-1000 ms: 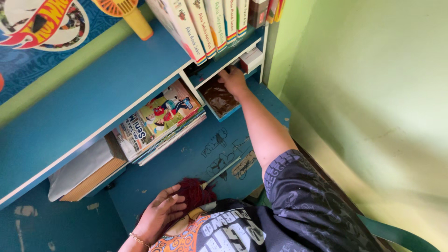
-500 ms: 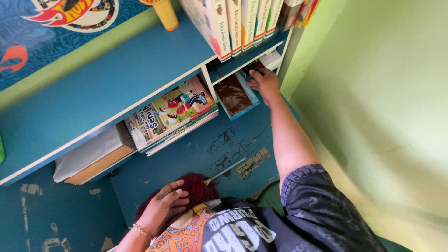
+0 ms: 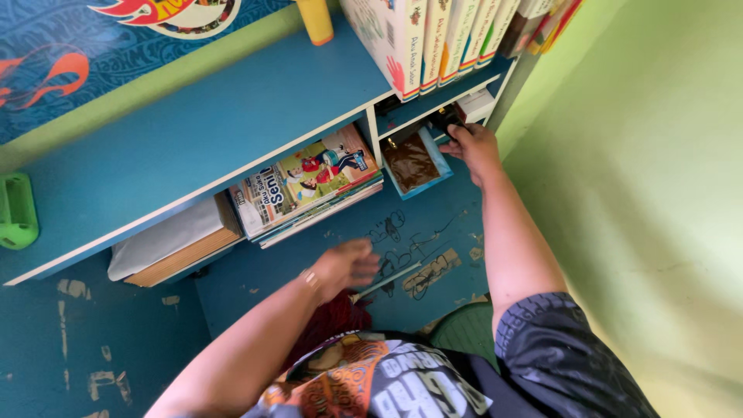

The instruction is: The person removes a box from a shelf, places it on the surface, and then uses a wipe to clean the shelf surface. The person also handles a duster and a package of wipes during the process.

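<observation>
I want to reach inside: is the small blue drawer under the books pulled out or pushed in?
Pulled out: the drawer juts past the shelf edge, its brown inside exposed beside the right hand.

Blue shelf (image 3: 193, 131) under upright books (image 3: 441, 39)

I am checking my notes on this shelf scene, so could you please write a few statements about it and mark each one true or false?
1. The right hand grips a small dark object at the mouth of the narrow shelf slot. True.
2. The left hand rests flat on the stack of picture books. False: it hovers in front of the blue desk panel, below the books and clear of them.
3. A row of upright books stands on the shelf top. True.
4. The small blue tray is empty. False: it holds a dark brown sheet or pouch.
5. A green plastic item sits at the left end of the blue shelf top. True.
</observation>
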